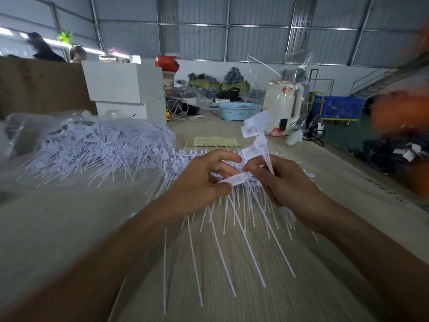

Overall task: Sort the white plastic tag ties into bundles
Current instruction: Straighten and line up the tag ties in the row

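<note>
A big loose heap of white plastic tag ties point(97, 147) lies on the table's left, partly on a clear plastic bag. Directly under my hands, several ties are spread out with their thin tails point(234, 247) pointing toward me. My left hand point(204, 182) pinches the flat head of one tie point(239, 177) between thumb and fingers. My right hand point(285, 180) grips a small bunch of ties point(257, 135) whose tag heads stick up above the fingers. The two hands nearly touch at the fingertips.
A wood-grain table point(69, 224) carries white boxes point(125, 82) at the back left, a yellow paper sheet point(216, 141), a blue basket point(239, 110) and a white appliance point(283, 101) under clear film. People stand far left behind a cardboard wall. Blurred orange shapes fill the right edge.
</note>
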`<state>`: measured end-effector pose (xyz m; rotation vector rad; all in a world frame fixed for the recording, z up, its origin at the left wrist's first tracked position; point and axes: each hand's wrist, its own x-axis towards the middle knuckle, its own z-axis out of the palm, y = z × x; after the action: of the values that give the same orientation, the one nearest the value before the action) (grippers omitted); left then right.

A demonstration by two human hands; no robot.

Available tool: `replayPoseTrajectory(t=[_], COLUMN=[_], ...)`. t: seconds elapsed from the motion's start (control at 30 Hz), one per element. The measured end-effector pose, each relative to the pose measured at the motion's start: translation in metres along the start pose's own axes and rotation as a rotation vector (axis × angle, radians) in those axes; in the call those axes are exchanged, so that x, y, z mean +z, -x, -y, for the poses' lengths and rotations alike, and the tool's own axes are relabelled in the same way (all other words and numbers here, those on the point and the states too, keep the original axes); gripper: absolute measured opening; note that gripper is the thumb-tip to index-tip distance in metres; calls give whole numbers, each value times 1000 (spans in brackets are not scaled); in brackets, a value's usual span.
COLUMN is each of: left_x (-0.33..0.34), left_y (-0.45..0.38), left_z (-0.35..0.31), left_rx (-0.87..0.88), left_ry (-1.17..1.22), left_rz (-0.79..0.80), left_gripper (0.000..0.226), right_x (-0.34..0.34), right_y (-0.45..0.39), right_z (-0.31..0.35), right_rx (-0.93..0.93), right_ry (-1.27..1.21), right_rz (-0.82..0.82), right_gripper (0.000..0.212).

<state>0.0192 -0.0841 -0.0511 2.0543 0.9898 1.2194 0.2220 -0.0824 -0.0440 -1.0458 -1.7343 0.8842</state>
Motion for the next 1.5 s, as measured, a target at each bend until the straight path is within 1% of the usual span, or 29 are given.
replayPoseTrajectory(t=[0.07,0.13,0.2,0.23,0.37,0.4,0.47,0.53,0.63,0.73,0.87,0.97,1.07,1.17,1.27,1.33,1.43,1.5], left_x=[1,1,1,1,-3,-5,-8,-9,-10,-10,-10,-8,-7,-7,-8,-7,-5,-5], left_y=[0,-1,0,0,0,-1,-2,-1,0,-2,-1,-2,-3,-3,-4,-4,-3,-4], left_z=[0,-1,-1,-1,0,1,4,7,12,12,12,11,9,10,9,8,9,8], left_rx=[9,24,48,59,79,83,86,92,131,195,228,232,223,232,232,210,168,174], left_ry=[-1,-8,-9,-12,-103,-157,-283,-377,-520,-647,-710,-689,-645,-611,-601,-573,-489,-486], left_rz=[7,8,17,23,74,95,130,134,60,13,31,20,19,20,61,59,36,19], left_gripper=[50,51,49,47,38,34,27,29,31,34,43,42,41,38,35,30,31,39], right_x=[0,-2,-3,-4,-10,-12,-17,-18,-15,-13,-14,-15,-17,-18,-19,-19,-16,-16], right_y=[-1,-2,-2,-1,1,0,-2,-4,-3,-1,-1,0,0,0,-1,-1,-2,-3], right_z=[-1,0,0,1,2,3,2,0,-3,-4,-2,-1,0,0,-2,-1,0,-2], right_rx=[30,70,116,136,146,137,153,195,214,171,111,30,-39,-81,-107,-128,-176,-176], right_ry=[-9,2,29,34,73,67,10,-54,-65,-42,54,158,190,229,248,293,346,301], right_rz=[-46,-63,-9,32,186,188,138,86,92,128,128,103,86,71,76,65,35,29], right_gripper=[17,32,47,48,43,41,38,37,37,39,40,38,39,39,47,44,41,42])
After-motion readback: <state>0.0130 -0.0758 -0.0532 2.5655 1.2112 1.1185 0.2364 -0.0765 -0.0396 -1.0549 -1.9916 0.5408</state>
